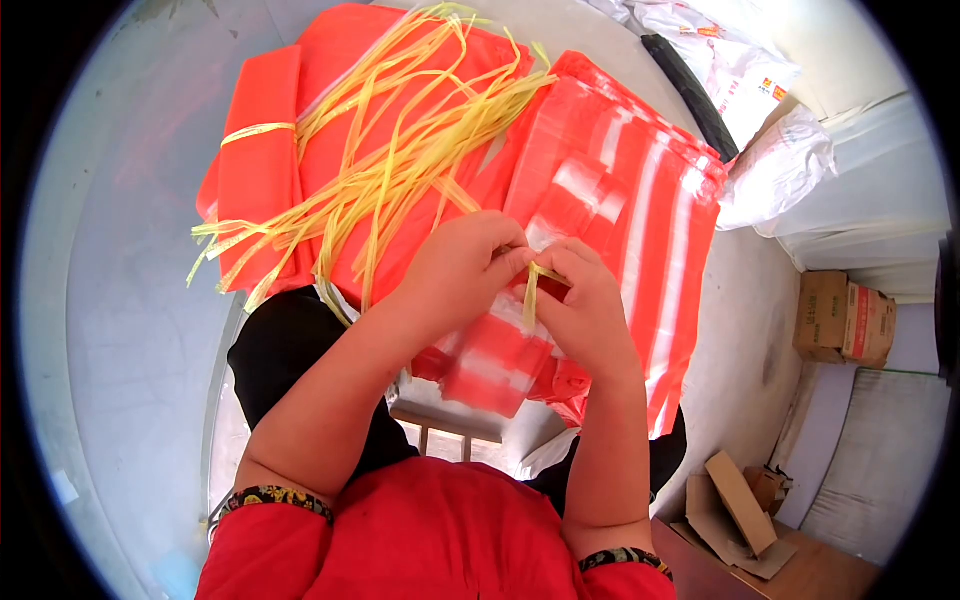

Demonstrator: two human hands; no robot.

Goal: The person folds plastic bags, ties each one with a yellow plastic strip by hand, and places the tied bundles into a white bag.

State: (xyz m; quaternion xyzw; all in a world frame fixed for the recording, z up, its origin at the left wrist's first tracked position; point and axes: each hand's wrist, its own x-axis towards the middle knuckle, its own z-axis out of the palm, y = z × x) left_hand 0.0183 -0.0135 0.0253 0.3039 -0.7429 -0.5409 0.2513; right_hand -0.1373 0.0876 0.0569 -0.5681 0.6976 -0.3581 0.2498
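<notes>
My left hand [465,262] and my right hand [582,305] meet over the red plastic, both with fingers pinched. Between them is a thin yellow plastic strip [530,300], its short end hanging down past my right thumb. Below my hands lies a folded bundle of red and clear plastic sheets [492,365]; whether the strip goes round it is hidden. A loose heap of yellow strips [430,150] is spread beyond my left hand. To the right lies a stack of red plastic sheets with pale stripes [655,215].
A folded red bundle [262,130] with a yellow band round it lies at the upper left. White sacks [770,160] and a black roll [690,97] are at the upper right. Cardboard boxes [845,318] stand at the right, with opened cardboard [740,510] lower down.
</notes>
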